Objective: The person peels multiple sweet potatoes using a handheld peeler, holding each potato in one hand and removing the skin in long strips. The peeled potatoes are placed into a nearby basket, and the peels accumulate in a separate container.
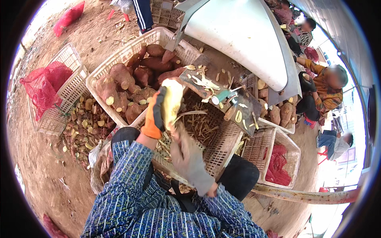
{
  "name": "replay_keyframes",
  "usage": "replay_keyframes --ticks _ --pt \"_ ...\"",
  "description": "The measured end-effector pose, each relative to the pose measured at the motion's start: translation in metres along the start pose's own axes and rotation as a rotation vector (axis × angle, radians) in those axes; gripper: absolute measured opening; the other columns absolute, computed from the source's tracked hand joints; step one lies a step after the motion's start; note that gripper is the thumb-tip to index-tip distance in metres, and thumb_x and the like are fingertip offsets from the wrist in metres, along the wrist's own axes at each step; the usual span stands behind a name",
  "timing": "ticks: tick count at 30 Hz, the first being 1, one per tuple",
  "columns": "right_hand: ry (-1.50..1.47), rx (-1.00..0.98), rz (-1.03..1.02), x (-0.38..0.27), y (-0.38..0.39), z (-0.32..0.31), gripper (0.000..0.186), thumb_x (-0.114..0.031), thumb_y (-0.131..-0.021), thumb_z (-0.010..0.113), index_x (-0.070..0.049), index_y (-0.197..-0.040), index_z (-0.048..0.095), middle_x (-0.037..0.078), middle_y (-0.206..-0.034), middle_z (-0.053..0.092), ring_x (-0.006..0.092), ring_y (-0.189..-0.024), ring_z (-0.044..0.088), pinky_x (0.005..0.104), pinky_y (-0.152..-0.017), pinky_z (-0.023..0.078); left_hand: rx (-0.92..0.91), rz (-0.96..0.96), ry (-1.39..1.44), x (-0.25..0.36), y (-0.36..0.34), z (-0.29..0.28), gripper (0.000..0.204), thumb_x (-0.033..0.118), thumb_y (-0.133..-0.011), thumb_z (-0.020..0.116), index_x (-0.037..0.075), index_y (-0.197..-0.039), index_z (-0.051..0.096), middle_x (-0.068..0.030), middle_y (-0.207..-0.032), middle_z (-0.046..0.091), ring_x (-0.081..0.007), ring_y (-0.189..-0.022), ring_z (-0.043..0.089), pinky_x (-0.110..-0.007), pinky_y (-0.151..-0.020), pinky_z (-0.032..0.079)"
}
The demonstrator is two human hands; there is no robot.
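Observation:
My left hand (153,116), in an orange and black glove, is closed around a large, mostly peeled sweet potato (172,102) with pale yellow flesh, held upright over a crate. My right hand (187,156), in a grey glove, is at its lower end, fingers bent and slightly blurred; what they grip is hidden. Beside them a thin strip of peel (192,113) sticks out to the right. Below, a plastic crate (227,147) between my knees holds many peel strips (200,129).
Unpeeled sweet potatoes (115,75) fill a crate (160,36) ahead left. A board (202,63) carries peelings, a green object (220,97) and a wooden handle (230,113). Right are crates with sweet potatoes (285,113) and red netting (278,166). A person (329,91) sits far right.

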State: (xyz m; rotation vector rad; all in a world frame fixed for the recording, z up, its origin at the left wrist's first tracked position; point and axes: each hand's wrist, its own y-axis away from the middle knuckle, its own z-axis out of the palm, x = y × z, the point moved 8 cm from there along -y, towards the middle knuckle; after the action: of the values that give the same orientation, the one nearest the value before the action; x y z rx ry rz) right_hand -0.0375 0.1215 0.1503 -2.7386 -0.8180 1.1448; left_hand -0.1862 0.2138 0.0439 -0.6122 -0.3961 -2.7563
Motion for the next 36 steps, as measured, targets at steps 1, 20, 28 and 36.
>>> replay_keyframes --ticks 1,20,28,36 --pt "-0.09 -0.094 0.074 0.003 0.008 -0.001 0.046 -0.017 -0.1 0.05 0.003 -0.141 0.047 0.019 -0.113 0.065 0.0248 -0.094 0.064 0.0354 -0.081 0.053 -0.001 0.007 -0.022 0.006 0.005 0.013 0.034 0.032 -0.1 0.06 0.004 -0.118 0.061 -0.0079 -0.105 0.069 -0.0183 -0.094 0.067 -0.031 -0.086 0.054" --pt "-0.195 0.116 0.191 0.031 -0.053 -0.021 0.043 -0.017 -0.101 0.049 0.003 -0.139 0.048 0.025 -0.125 0.061 0.0313 -0.102 0.062 0.0386 -0.09 0.051 -0.191 0.062 -0.337 -0.005 0.022 0.004 0.039 0.032 -0.103 0.055 0.005 -0.131 0.058 -0.0099 -0.121 0.067 -0.0205 -0.108 0.066 -0.034 -0.092 0.054" --pt "-0.341 -0.15 0.277 0.013 -0.011 -0.011 0.047 -0.019 -0.101 0.047 0.006 -0.141 0.044 0.029 -0.126 0.06 0.0414 -0.11 0.064 0.0414 -0.094 0.051 -0.225 -0.067 0.091 0.026 0.021 0.041 0.035 0.031 -0.102 0.056 0.003 -0.123 0.062 -0.0078 -0.11 0.071 -0.0215 -0.093 0.071 -0.032 -0.081 0.059" --pt "-0.076 -0.045 0.107 0.012 -0.006 -0.002 0.048 -0.017 -0.1 0.05 0.005 -0.141 0.044 0.03 -0.122 0.06 0.0445 -0.108 0.062 0.0462 -0.094 0.051 -0.058 -0.01 -0.22 -0.001 0.008 0.002 0.037 0.025 -0.097 0.064 0.003 -0.126 0.058 -0.0075 -0.111 0.068 -0.0182 -0.093 0.069 -0.031 -0.08 0.057"
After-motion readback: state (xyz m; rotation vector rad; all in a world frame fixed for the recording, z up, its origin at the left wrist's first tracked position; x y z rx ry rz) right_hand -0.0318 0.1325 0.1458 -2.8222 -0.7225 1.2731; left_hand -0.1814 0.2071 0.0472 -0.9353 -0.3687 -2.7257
